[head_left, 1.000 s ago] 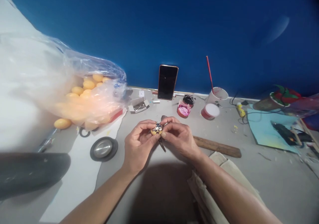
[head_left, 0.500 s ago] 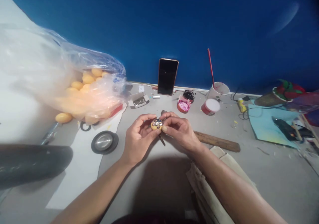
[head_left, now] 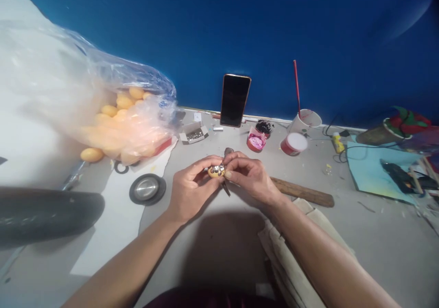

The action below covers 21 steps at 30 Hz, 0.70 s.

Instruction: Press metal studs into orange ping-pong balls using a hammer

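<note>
A small yellow egg (head_left: 216, 171) dotted with shiny silver metal pieces sits between my two hands. My left hand (head_left: 190, 187) is closed around its left side with thumb and fingers. From the right, my right hand (head_left: 252, 177) pinches at the egg's edge; whether a small piece lies between those fingertips is hidden. Under and behind my hands lies a hammer, its wooden handle (head_left: 303, 192) reaching right and its dark head (head_left: 225, 188) partly covered. A small open box (head_left: 194, 135) of shiny metal bits stands beyond my left hand.
A clear plastic bag (head_left: 137, 132) of yellow eggs fills the left, near a dark cylinder (head_left: 48, 214) and a round metal-centred disc (head_left: 147, 189). A phone (head_left: 235, 100) leans against the blue wall. Paint pots (head_left: 294, 144) stand behind; a cloth (head_left: 286, 253) lies under my right forearm.
The egg has turned slightly in my fingers, so its studded part faces further right. The whole view has shifted a little; both hands keep their hold.
</note>
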Each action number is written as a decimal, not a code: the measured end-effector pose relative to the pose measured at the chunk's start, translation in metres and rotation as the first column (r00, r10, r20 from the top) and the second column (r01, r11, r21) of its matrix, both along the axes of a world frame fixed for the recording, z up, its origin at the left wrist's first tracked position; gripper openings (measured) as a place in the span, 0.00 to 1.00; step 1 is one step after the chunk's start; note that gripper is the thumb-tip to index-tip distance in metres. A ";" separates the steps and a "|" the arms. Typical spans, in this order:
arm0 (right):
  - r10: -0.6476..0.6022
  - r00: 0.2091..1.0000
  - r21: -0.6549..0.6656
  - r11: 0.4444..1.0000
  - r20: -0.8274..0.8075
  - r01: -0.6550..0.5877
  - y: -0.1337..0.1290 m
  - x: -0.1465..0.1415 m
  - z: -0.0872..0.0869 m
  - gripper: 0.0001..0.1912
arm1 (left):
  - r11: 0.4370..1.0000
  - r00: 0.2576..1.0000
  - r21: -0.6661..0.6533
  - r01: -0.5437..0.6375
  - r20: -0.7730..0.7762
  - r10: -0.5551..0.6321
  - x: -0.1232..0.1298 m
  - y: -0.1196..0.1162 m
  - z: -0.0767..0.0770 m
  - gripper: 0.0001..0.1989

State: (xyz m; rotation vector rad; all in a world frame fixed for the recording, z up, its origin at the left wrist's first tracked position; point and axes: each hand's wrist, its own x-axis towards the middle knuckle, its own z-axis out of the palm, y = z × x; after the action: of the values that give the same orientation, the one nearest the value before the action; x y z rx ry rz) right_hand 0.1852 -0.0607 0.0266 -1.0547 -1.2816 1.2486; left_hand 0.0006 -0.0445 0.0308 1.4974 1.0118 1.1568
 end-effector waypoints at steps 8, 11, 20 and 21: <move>-0.012 1.000 0.006 1.000 -0.022 0.013 0.001 -0.002 0.001 0.15 | 0.998 1.000 -0.056 -0.026 -0.018 0.025 0.001 -0.001 -0.001 0.15; -0.018 1.000 0.025 1.000 -0.021 0.018 0.002 -0.003 0.001 0.13 | 0.999 0.999 -0.003 -0.043 -0.021 0.043 0.003 -0.002 -0.003 0.14; 0.017 0.999 0.008 1.000 -0.045 -0.017 0.005 0.003 -0.001 0.16 | 0.999 0.999 -0.020 -0.040 -0.037 0.039 0.003 -0.005 0.000 0.16; 0.027 0.996 -0.004 1.000 -0.085 -0.028 0.006 0.004 -0.002 0.17 | 0.997 1.000 -0.072 -0.020 -0.008 0.019 0.003 -0.005 0.001 0.17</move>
State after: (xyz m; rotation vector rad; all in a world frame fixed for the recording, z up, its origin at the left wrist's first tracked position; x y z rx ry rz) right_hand 0.1892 -0.0552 0.0251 -0.9801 -1.2323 1.3047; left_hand 0.0040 -0.0497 0.0322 1.4387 1.0639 1.1181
